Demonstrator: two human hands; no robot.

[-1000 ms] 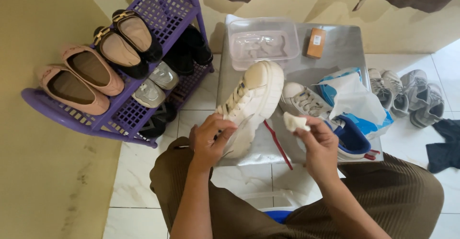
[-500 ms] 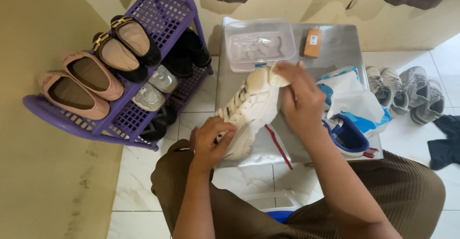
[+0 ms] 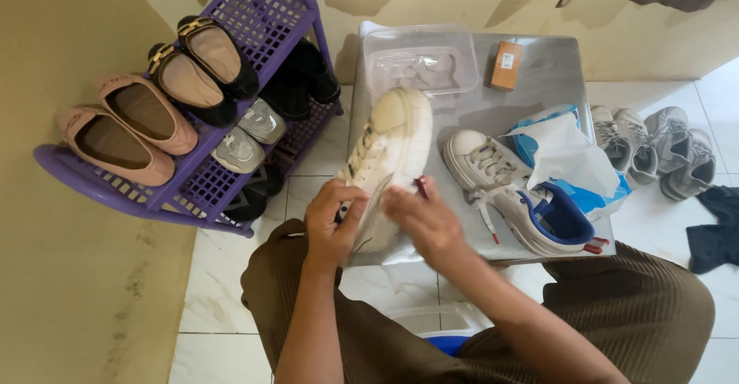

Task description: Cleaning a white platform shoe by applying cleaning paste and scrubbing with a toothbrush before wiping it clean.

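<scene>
A white sneaker [image 3: 389, 134] lies on its side on a small metal table [image 3: 550, 76], its toe pointing away from me. My left hand [image 3: 332, 226] grips its heel end. Blurred by motion, my right hand [image 3: 423, 222] presses against the sneaker's side near the heel, fingers closed on a white wipe that barely shows. The matching sneaker [image 3: 500, 180], with a blue lining and red-tipped laces, rests just right of my right hand.
On the table are a blue-and-white wipe pack [image 3: 570, 161], a clear plastic tub [image 3: 419, 61] and a small brown box [image 3: 506, 66]. A purple shoe rack [image 3: 254, 22] full of shoes stands left. Grey sneakers [image 3: 654, 149] and a dark cloth [image 3: 716, 230] lie on the floor to the right.
My right hand went from beside the shoe up to its toe, then back down to the side near the heel. My left hand has kept its grip on the heel.
</scene>
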